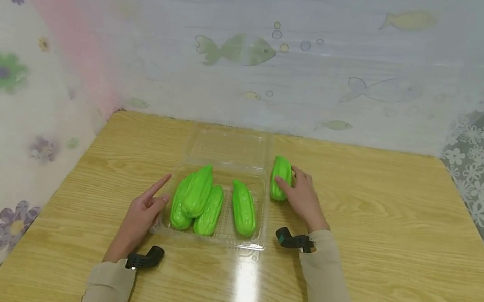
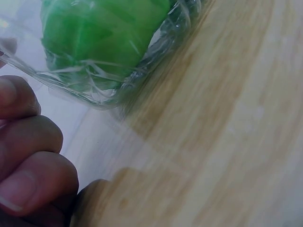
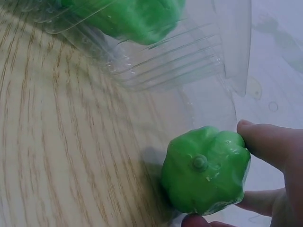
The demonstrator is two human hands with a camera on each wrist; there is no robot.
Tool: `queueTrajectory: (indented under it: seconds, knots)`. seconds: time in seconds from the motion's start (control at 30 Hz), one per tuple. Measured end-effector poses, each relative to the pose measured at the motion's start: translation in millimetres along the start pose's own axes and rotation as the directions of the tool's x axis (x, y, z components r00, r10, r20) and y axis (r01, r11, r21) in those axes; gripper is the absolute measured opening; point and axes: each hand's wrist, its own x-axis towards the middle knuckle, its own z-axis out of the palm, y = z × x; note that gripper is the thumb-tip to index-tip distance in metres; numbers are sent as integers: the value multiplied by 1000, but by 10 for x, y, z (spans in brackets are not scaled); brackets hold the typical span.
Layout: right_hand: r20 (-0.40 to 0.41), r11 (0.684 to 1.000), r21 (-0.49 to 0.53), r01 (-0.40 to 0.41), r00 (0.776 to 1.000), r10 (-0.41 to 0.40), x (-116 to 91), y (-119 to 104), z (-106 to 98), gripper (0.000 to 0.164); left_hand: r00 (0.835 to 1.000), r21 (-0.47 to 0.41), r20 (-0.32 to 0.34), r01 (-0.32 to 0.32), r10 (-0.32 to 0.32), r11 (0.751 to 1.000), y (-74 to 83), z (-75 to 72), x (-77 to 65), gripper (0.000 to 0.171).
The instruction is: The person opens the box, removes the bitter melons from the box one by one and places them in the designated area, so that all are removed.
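My right hand (image 1: 305, 198) grips a bright green ribbed gourd (image 1: 281, 178) between thumb and fingers, just right of the clear plastic box (image 1: 266, 216). In the right wrist view, that gourd's rounded end with a small nub faces the camera. At the box's left side, my left hand (image 1: 142, 214) has its index finger straight and its thumb over the rim. The other fingers curl against the outside of the wall in the left wrist view. Inside the box, several similar gourds (image 1: 197, 191) lie piled at left, while a single gourd (image 1: 243, 209) lies at right.
The box's hinged lid (image 1: 229, 148) lies folded back toward the wall. Both stand on a wood-grain table (image 1: 381, 217). A fish-patterned curtain (image 1: 325, 90) hangs behind the table, and flower-patterned sheets line both sides.
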Motion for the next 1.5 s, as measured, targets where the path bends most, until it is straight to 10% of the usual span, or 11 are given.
queueTrajectory:
  seconds: [1.5]
  knots:
    - [-79,999,-10,35,996,-36,-21,-7,-53,67,1000,-38,12,20,-19,999,-114,-24,50,45]
